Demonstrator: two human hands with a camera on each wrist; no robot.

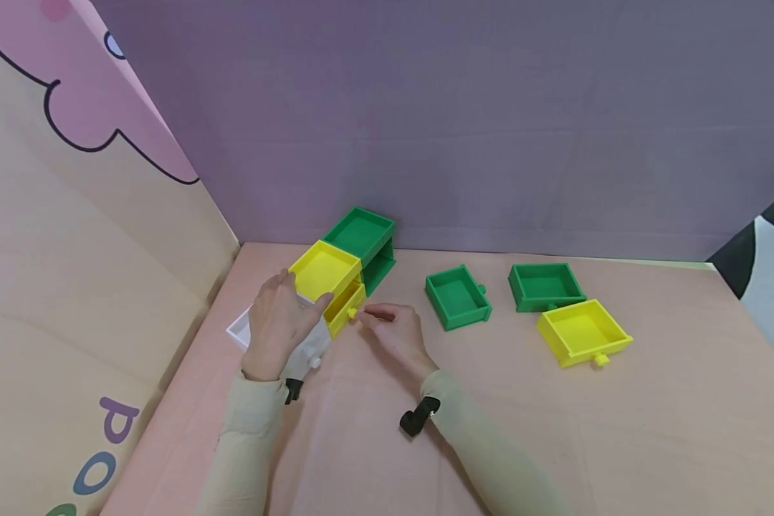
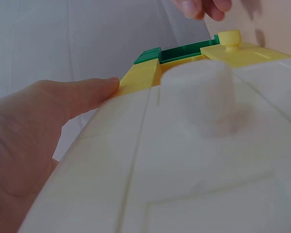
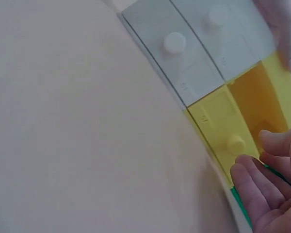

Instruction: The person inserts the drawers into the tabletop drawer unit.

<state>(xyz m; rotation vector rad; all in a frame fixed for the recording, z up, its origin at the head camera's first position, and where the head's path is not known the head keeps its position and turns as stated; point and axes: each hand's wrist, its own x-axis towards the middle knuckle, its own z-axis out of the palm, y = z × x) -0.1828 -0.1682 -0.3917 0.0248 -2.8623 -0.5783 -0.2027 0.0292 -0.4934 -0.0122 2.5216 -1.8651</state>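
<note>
White, yellow and green drawer cabinets stand joined in a row. My left hand [image 1: 282,324] lies over the white cabinet [image 1: 239,330], its straight thumb touching the edge of the yellow cabinet [image 1: 325,269]. A yellow drawer [image 3: 216,116] with a round knob [image 3: 235,144] sits in the lower slot; the slot above it is bare. Beside that knob is my right hand [image 1: 396,337], its thumb and fingers apart with nothing between them. Two white drawer fronts with round knobs show in the right wrist view. The green cabinet [image 1: 361,233] has no drawer in its visible slots.
To the right on the pink cloth lie a green drawer [image 1: 458,297], another green drawer [image 1: 545,287] and a loose yellow drawer [image 1: 583,331]. The last two touch or overlap in view. A purple-grey wall [image 1: 458,129] rises behind, and a printed panel [image 1: 71,251] stands left.
</note>
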